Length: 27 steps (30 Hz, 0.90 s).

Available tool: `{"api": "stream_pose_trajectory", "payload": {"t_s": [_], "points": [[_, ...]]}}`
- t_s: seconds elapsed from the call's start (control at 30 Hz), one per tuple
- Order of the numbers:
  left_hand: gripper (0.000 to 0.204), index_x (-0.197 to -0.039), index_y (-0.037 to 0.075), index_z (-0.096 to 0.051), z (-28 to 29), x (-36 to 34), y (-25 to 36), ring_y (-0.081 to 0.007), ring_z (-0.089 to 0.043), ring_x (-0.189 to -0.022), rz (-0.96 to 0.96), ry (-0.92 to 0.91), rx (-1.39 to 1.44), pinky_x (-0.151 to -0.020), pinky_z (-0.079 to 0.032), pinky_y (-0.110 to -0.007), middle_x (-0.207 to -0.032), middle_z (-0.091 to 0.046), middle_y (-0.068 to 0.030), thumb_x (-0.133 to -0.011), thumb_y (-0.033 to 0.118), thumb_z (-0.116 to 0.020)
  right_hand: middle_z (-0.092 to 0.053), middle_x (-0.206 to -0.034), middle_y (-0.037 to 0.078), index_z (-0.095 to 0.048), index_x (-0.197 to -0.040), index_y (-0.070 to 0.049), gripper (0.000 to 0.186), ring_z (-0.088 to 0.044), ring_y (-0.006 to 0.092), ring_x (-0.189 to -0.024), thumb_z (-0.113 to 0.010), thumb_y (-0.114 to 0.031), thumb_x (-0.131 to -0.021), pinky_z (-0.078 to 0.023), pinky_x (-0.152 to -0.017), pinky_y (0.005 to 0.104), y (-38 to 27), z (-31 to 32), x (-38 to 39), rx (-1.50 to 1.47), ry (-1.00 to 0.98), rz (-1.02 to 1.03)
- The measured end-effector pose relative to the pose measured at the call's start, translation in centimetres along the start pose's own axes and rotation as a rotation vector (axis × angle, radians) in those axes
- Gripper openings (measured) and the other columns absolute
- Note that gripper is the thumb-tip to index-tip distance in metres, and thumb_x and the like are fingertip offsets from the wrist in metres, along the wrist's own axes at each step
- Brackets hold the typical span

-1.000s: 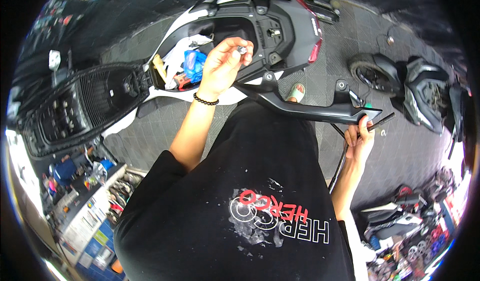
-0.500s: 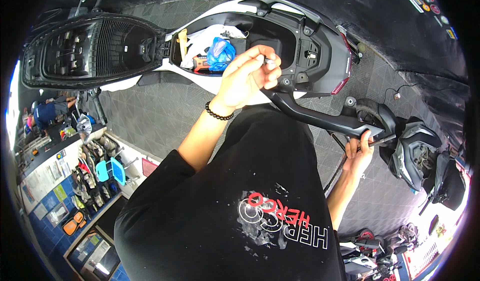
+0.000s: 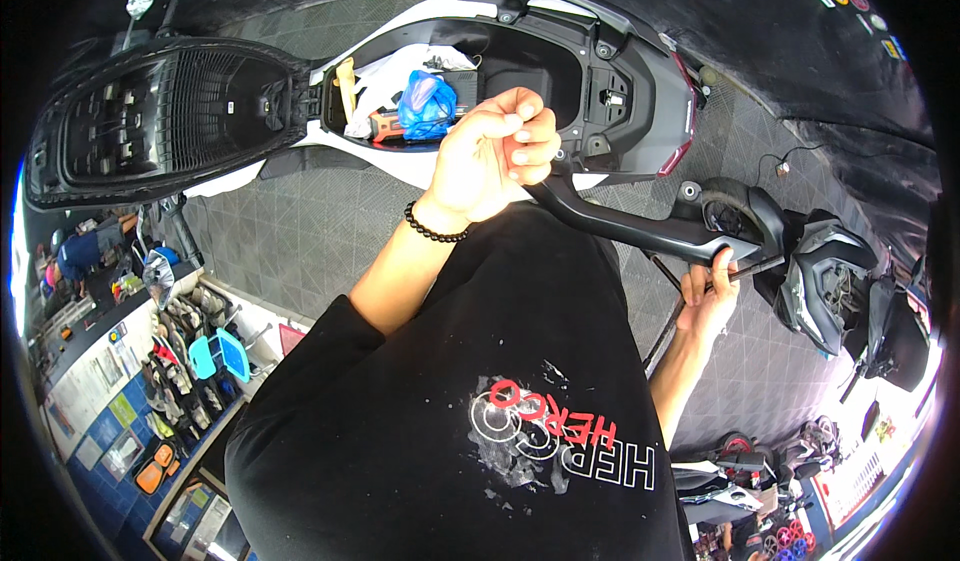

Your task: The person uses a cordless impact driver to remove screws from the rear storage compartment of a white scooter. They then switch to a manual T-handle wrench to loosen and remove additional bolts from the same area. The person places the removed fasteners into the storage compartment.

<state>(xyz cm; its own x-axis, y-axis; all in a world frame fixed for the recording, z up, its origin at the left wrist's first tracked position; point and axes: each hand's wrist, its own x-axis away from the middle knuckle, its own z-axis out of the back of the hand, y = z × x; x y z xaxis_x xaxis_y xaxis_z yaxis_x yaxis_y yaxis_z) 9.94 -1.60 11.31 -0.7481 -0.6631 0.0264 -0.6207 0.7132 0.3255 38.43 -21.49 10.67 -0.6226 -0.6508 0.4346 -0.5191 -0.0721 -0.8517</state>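
Observation:
My left hand (image 3: 495, 153), with a black bead bracelet (image 3: 432, 224) at its wrist, is raised before the scooter's open storage bay. Its fingers are curled in, and whatever they hold is hidden. On the right, my right hand (image 3: 708, 296) grips the end of a black curved grab rail (image 3: 620, 226). A thin dark metal rod (image 3: 760, 266) is held in the same fingers and sticks out to the right. The rail's other end lies beside my left hand, close to the white and black scooter's tail (image 3: 655, 111).
The scooter's seat (image 3: 170, 121) is flipped up at the left. In the bay lie a blue plastic bag (image 3: 428, 106) and an orange-and-black tool (image 3: 383, 126). Another scooter (image 3: 825, 281) stands at the right on grey tiles. A person (image 3: 85, 251) is at the far left.
The view has shifted slightly. My left fingers have curled further, covering the small silvery piece seen between them before. My right hand keeps its grip on the rail and rod.

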Motion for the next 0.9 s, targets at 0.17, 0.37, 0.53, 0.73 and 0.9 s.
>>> {"api": "stream_pose_trajectory", "payload": {"t_s": [0.17, 0.37, 0.53, 0.73, 0.9], "points": [[0.013, -0.095, 0.014, -0.042, -0.2, -0.1, 0.3, -0.0058, -0.033, -0.067, -0.04, 0.025, -0.104, -0.054, -0.029, -0.019, -0.082, -0.036, 0.0028, -0.096, 0.009, -0.053, -0.043, -0.059, -0.004, -0.054, -0.089, -0.007, 0.023, -0.025, 0.0039, -0.04, -0.06, -0.024, -0.104, -0.022, -0.037, 0.0218, -0.2, -1.2, 0.4, 0.003, 0.048, 0.007], [0.024, -0.096, 0.015, -0.041, -0.9, -0.2, 0.5, -0.0065, -0.032, -0.067, -0.093, 0.089, -0.273, -0.053, -0.027, -0.021, -0.082, -0.036, 0.0027, -0.095, -0.005, -0.055, -0.046, -0.062, -0.003, -0.054, -0.092, -0.007, 0.021, -0.026, 0.0038, -0.041, -0.061, -0.024, -0.103, -0.022, -0.037, 0.0215, -0.4, -1.2, 0.2, -0.037, 0.051, 0.014], [0.025, -0.1, 0.012, -0.043, -0.6, -0.6, 0.3, -0.005, -0.037, -0.068, -0.143, 0.096, -0.354, -0.056, -0.031, -0.022, -0.084, -0.043, 0.0018, -0.094, -0.008, -0.056, -0.047, -0.064, -0.002, -0.054, -0.095, -0.006, 0.02, -0.026, 0.0037, -0.041, -0.061, -0.024, -0.103, -0.022, -0.037, 0.0211, -0.4, -1.3, -0.2, -0.031, 0.038, 0.016], [0.019, -0.101, 0.01, -0.047, -0.6, -0.7, 0.2, -0.0064, -0.043, -0.075, -0.075, 0.237, -0.768, -0.059, -0.036, -0.022, -0.085, -0.043, 0.0017, -0.095, 0.001, -0.062, -0.049, -0.066, -0.001, -0.054, -0.097, -0.006, 0.019, -0.026, 0.0037, -0.041, -0.059, -0.023, -0.104, -0.023, -0.037, 0.0207, -0.6, -1.6, -0.3, -0.048, 0.041, 0.017], [0.028, -0.086, 0.005, -0.049, -0.6, -0.8, -2.5, -0.0225, -0.057, -0.07, 0.02, 0.053, -1.502, -0.067, -0.047, -0.033, -0.075, -0.053, -0.0067, -0.094, 0.019, -0.072, -0.049, -0.067, -0.002, -0.053, -0.099, -0.007, 0.018, -0.027, 0.0036, -0.041, -0.058, -0.023, -0.104, -0.024, -0.037, 0.0205, -0.3, -2.0, -0.3, -0.047, 0.027, 0.001]]}}
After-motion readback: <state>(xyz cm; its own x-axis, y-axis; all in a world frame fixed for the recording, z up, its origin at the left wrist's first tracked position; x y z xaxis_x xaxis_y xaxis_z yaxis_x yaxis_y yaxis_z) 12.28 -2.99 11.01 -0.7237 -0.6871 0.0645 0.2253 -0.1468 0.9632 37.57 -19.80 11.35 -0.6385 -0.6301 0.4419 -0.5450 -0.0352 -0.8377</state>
